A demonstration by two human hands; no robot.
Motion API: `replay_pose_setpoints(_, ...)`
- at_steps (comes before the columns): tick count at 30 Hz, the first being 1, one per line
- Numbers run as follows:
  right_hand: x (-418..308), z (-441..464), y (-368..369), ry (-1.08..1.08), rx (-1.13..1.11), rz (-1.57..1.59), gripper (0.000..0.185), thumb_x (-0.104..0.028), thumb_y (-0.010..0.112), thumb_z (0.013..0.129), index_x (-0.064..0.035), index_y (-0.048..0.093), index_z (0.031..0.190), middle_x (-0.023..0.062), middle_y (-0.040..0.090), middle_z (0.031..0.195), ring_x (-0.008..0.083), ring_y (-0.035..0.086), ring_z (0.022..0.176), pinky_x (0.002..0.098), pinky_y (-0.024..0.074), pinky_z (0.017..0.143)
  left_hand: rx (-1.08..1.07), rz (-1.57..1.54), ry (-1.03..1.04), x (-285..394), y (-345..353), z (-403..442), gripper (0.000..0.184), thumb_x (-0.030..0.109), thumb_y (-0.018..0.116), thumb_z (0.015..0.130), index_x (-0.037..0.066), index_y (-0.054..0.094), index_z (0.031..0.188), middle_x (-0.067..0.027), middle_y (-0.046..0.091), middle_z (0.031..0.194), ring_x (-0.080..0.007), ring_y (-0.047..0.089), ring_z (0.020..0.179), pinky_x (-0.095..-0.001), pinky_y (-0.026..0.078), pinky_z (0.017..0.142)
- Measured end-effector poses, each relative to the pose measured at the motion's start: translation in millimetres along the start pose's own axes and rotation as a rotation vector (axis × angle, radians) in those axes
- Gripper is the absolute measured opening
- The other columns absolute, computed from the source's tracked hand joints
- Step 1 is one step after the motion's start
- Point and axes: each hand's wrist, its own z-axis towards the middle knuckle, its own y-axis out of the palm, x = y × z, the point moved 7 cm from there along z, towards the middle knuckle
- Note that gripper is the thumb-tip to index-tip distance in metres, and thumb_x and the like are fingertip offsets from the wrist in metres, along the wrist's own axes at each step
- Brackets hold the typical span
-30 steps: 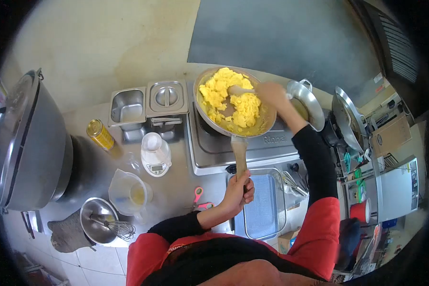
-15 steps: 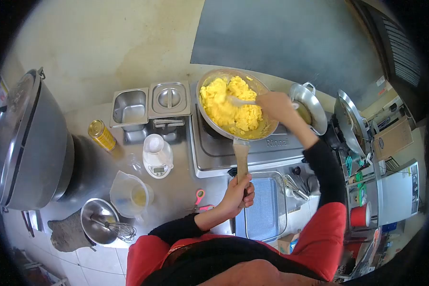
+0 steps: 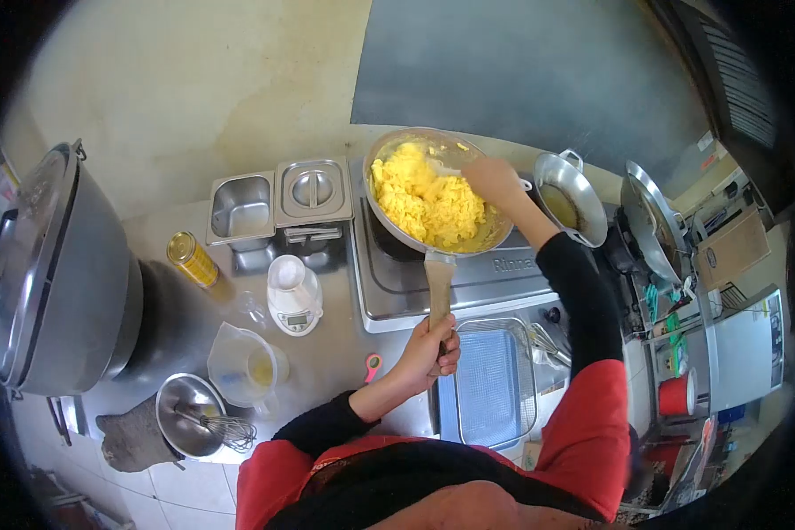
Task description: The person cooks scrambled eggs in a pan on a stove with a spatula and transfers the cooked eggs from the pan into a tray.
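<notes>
1. Decent gap on the counter (image 3: 337, 305) between the scale (image 3: 298, 311) and the stove (image 3: 384, 299), though its near end gets pinched by the scissors (image 3: 374, 364) and left forearm (image 3: 378, 397).
2. Another bit of room is left between the can (image 3: 194, 261) and jug (image 3: 230, 360), but the left side's walled off by the big pot (image 3: 71, 283).
3. Straight reach to the pan (image 3: 495, 234) is blocked by the handle (image 3: 440, 287) and left hand (image 3: 430, 353); from the right, it's cut off by the right forearm (image 3: 536, 225).
4. Basket (image 3: 533, 397) can be entered from above, right of the left hand.
</notes>
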Motion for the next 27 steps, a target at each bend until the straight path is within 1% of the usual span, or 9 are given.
replay_pose_setpoints(2,-30,-18,-35,-0.226,0.015,-0.098,0.015,-0.017,0.053,0.072,-0.005,0.063,0.07,0.0132,0.061,0.068,0.0276,0.062,0.067,0.0378,0.0486,0.055,0.024,-0.017,-0.001,0,0,0,0.018,0.028,0.046,0.087,0.011,0.039,0.087,0.0011,0.037,0.06,-0.0069,0.033,0.042,-0.0211,0.026,0.035)
replay_pose_setpoints(5,-20,-37,-80,-0.286,-0.04,-0.231,0.015,-0.017,0.054,0.071,-0.0055,0.064,0.07,0.0121,0.061,0.066,0.0265,0.062,0.065,0.0371,0.048,0.054,0.027,-0.025,0.007,0,1,1,0.017,0.027,0.046,0.087,0.012,0.04,0.087,0.0009,0.037,0.06,-0.0069,0.033,0.042,-0.0212,0.026,0.035)
replay_pose_setpoints(8,18,-41,-107,-0.067,-0.193,-0.336,0.015,-0.017,0.054,0.071,-0.0073,0.066,0.073,0.0114,0.064,0.075,0.0247,0.063,0.07,0.0347,0.0487,0.059,0.02,-0.026,0.023,1,3,0,0.016,0.027,0.045,0.088,0.012,0.04,0.088,0.0004,0.038,0.061,-0.007,0.032,0.042,-0.0213,0.026,0.035)
replay_pose_setpoints(12,45,-36,-48,0.03,-0.219,-0.377,0.015,-0.018,0.055,0.07,-0.0088,0.066,0.074,0.0092,0.064,0.074,0.0233,0.063,0.071,0.0333,0.0486,0.059,0.025,-0.019,0.019,0,-1,1,0.015,0.026,0.045,0.088,0.012,0.04,0.088,0.0,0.038,0.061,-0.0067,0.032,0.042,-0.021,0.026,0.035)
replay_pose_setpoints(17,-6,-17,17,0.11,-0.038,-0.318,0.005,-0.014,0.057,0.069,-0.0147,0.062,0.071,0.0026,0.06,0.067,0.0151,0.061,0.068,0.0295,0.0439,0.052,0.028,0.021,0.001,1,-1,1,0.016,0.025,0.046,0.087,0.012,0.039,0.082,0.0011,0.038,0.059,-0.0066,0.032,0.041,-0.0215,0.026,0.035)
replay_pose_setpoints(19,-63,-32,5,-0.096,0.34,-0.807,0.003,-0.016,0.059,0.063,-0.0157,0.059,0.066,0.0,0.057,0.066,0.014,0.055,0.061,0.031,0.0373,0.047,0.039,0.055,-0.011,2,-2,0,0.018,0.024,0.046,0.087,0.011,0.038,0.077,0.0017,0.037,0.057,-0.0066,0.033,0.041,-0.0219,0.027,0.036)
replay_pose_setpoints(20,-78,-26,4,-0.005,0.304,-0.762,0.005,-0.017,0.059,0.061,-0.0155,0.06,0.066,0.0006,0.057,0.066,0.0147,0.055,0.062,0.0326,0.0369,0.048,0.015,0.089,-0.042,1,0,-1,0.018,0.024,0.046,0.087,0.011,0.038,0.077,0.0017,0.037,0.057,-0.0066,0.033,0.041,-0.0219,0.027,0.036)
replay_pose_setpoints(23,-107,-39,-19,-0.15,-0.181,-0.582,0.013,-0.018,0.059,0.061,-0.012,0.064,0.072,0.003,0.059,0.07,0.0181,0.055,0.063,0.0361,0.0362,0.047,0.009,0.069,0.014,3,1,-1,0.013,0.025,0.046,0.087,0.012,0.044,0.085,0.0031,0.035,0.059,-0.0046,0.031,0.041,-0.0192,0.025,0.035)
replay_pose_setpoints(27,-64,-62,-70,-0.181,-0.285,-0.416,0.018,-0.018,0.061,0.063,-0.0103,0.066,0.079,0.0065,0.063,0.081,0.0203,0.059,0.072,0.0382,0.0427,0.053,0.033,0.067,0.009,1,3,-4,0.016,0.025,0.046,0.087,0.012,0.041,0.079,0.0019,0.036,0.058,-0.0058,0.031,0.041,-0.0207,0.027,0.036)
